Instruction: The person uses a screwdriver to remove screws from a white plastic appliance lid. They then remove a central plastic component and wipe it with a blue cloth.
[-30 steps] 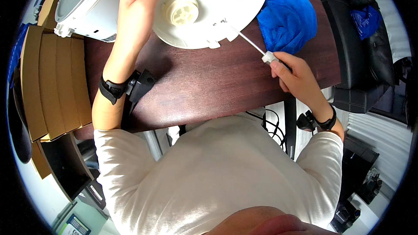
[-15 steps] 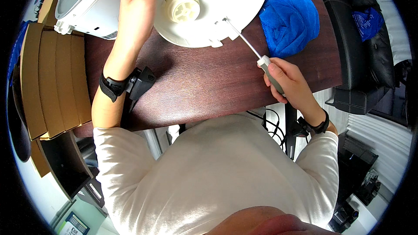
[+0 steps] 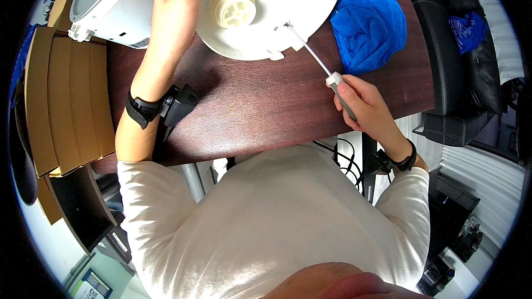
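Observation:
A white round plastic cover point(image 3: 299, 0) is at the top of the view, tilted over the table, with its upper part out of frame. A cream ribbed round fitting point(image 3: 235, 10) stands up from its face. My left hand point(image 3: 180, 8) holds the cover at its left side; the thumb lies over the edge and the other fingertips are cut off. My right hand point(image 3: 368, 102) is closed round the grey and white handle of a screwdriver point(image 3: 317, 58). The metal tip of that tool meets a small dark spot near the cover's lower right edge.
The dark brown table point(image 3: 249, 105) lies beneath. Left of my arm stands a white appliance body point(image 3: 119, 16), beside upright cardboard point(image 3: 69, 99). A crumpled blue cloth point(image 3: 368, 22) touches the table right of the cover. A black sofa point(image 3: 454, 88) is beyond the right edge.
My right hand and the screwdriver handle have shifted very slightly up and left; the tip stays at the same spot. My left hand and the cover are nearly unmoved.

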Demonstrator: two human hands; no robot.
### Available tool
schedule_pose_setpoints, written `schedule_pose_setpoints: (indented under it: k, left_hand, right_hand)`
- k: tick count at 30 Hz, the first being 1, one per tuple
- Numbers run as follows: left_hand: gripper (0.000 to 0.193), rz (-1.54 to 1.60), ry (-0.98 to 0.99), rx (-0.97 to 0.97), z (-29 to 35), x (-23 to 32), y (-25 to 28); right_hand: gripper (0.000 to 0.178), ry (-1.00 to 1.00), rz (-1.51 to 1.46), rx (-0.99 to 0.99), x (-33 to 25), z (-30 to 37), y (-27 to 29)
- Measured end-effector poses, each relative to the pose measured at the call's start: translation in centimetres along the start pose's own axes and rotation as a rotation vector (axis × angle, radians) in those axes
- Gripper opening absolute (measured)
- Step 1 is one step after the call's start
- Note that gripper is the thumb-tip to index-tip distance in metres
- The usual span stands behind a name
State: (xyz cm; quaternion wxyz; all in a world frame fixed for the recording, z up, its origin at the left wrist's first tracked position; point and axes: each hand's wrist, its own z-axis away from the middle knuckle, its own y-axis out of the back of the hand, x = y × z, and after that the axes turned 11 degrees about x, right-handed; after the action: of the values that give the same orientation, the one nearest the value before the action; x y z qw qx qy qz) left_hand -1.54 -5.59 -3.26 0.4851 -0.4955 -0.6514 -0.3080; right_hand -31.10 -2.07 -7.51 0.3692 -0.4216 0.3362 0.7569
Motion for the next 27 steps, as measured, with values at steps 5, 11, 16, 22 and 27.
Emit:
schedule_pose_setpoints:
  k: [5, 11, 16, 22, 27]
  left_hand:
    - [0.038, -0.051, -0.04, -0.018, 0.1, 0.7, -0.3]
    - [0.038, -0.121, -0.056, -0.014, 0.2, 1.1, -0.1]
    - [0.039, -0.137, -0.103, 0.008, 0.4, 0.8, -0.4]
    - [0.039, -0.149, -0.098, 0.026, 0.5, 0.9, -0.6]
    - [0.039, -0.125, -0.106, -0.012, 0.1, 0.6, 0.1]
  right_hand:
    - [0.021, 0.683, 0.609, 0.256, 0.4, -1.1, 0.9]
    - [0.028, 0.766, 1.138, 0.475, -2.5, -0.4, 1.4]
    - [0.023, 0.582, 0.496, 0.319, 0.0, -0.6, 2.2]
    - [0.035, 0.007, -0.158, 0.017, 0.8, 0.5, 0.5]
    - [0.034, -0.047, -0.181, -0.006, 0.5, 0.3, 0.1]
